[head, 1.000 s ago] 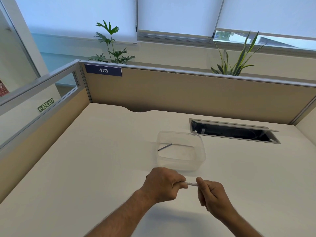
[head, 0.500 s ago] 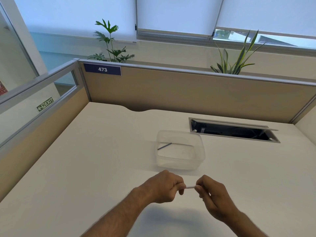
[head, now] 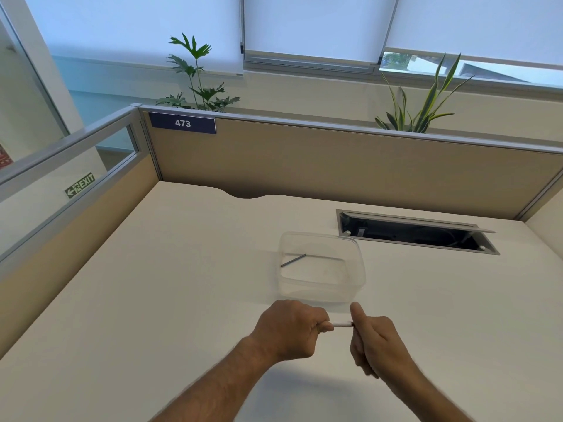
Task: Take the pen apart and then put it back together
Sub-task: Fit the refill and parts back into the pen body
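A white pen (head: 341, 324) lies level between my two hands, just above the desk and in front of the tub. My left hand (head: 289, 328) is closed in a fist round the pen's left end. Gripping the right end, where a dark tip shows, is my right hand (head: 373, 339), its thumb raised. Only a short white stretch of the barrel shows between the hands. A thin dark pen part (head: 293, 260) lies inside the clear plastic tub (head: 359, 269), near its left wall.
The white desk (head: 170, 284) is bounded by tan partition walls at the back and left. An open cable hatch (head: 414, 231) sits in the desk behind the tub to the right. Two plants stand beyond the back partition.
My hands have drawn slightly apart along the pen, so more of the white barrel shows. My right thumb has lifted. The tub and the part in it have not moved.
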`<action>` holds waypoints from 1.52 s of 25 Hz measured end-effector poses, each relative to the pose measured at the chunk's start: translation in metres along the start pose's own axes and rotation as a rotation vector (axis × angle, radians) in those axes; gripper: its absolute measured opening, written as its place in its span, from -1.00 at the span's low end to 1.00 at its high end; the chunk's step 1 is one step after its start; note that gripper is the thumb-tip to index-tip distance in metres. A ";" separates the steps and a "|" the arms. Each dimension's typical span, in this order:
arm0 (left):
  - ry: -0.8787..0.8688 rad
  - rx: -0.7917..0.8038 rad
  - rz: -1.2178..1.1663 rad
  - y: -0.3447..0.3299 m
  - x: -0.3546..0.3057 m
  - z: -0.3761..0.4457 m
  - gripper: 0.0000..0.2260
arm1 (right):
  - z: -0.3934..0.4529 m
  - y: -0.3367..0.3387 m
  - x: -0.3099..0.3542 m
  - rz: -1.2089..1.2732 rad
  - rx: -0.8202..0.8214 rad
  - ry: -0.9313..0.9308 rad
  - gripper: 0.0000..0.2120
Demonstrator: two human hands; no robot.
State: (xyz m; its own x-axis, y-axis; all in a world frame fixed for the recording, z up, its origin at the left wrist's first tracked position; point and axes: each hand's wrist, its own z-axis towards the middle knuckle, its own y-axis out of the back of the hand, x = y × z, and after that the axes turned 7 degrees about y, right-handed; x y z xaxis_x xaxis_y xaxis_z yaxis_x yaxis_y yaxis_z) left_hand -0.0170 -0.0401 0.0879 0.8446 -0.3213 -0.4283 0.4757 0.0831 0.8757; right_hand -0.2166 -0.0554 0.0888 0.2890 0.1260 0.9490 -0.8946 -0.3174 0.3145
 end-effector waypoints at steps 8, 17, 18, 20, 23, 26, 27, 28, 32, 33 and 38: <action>0.041 0.041 -0.049 0.000 0.002 0.002 -0.87 | 0.005 0.030 -0.016 -0.721 0.045 0.733 -0.91; 0.066 0.079 -0.055 -0.002 -0.001 -0.002 -0.86 | 0.005 0.018 -0.021 -0.666 -0.067 0.769 -0.62; 0.059 0.073 -0.039 -0.002 -0.001 -0.001 -0.86 | 0.004 0.014 -0.020 -0.603 -0.076 0.705 -0.62; 0.037 0.057 -0.012 -0.001 -0.002 -0.001 -0.85 | 0.003 0.006 -0.021 -0.435 -0.088 0.574 -0.60; 0.009 0.043 0.010 -0.001 -0.002 0.001 -0.83 | 0.005 0.000 -0.020 -0.179 -0.051 0.326 -0.43; 0.013 0.063 0.020 -0.002 -0.001 0.001 -0.83 | 0.007 0.005 -0.017 -0.138 0.018 0.204 -0.40; 0.025 0.064 0.018 -0.002 0.000 0.001 -0.84 | 0.007 0.007 -0.016 -0.161 0.022 0.243 -0.48; 0.038 0.061 0.014 -0.002 0.000 0.001 -0.84 | 0.005 0.011 -0.016 -0.215 0.024 0.322 -0.61; 0.067 0.067 -0.016 -0.003 0.003 0.001 -0.86 | 0.003 0.023 -0.023 -0.450 0.065 0.592 -0.93; 0.076 0.076 -0.029 -0.004 0.004 0.001 -0.86 | 0.004 0.024 -0.024 -0.506 0.057 0.622 -0.92; 0.098 0.116 -0.090 -0.009 0.003 -0.001 -0.85 | 0.005 0.019 -0.026 -0.602 -0.033 0.736 -0.81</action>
State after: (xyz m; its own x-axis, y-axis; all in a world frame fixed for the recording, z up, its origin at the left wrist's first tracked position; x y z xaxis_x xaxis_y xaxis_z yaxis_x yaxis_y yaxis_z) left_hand -0.0182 -0.0412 0.0786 0.8224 -0.2290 -0.5208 0.5237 -0.0532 0.8503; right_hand -0.2393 -0.0694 0.0705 0.4274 0.8235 0.3732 -0.6779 0.0188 0.7349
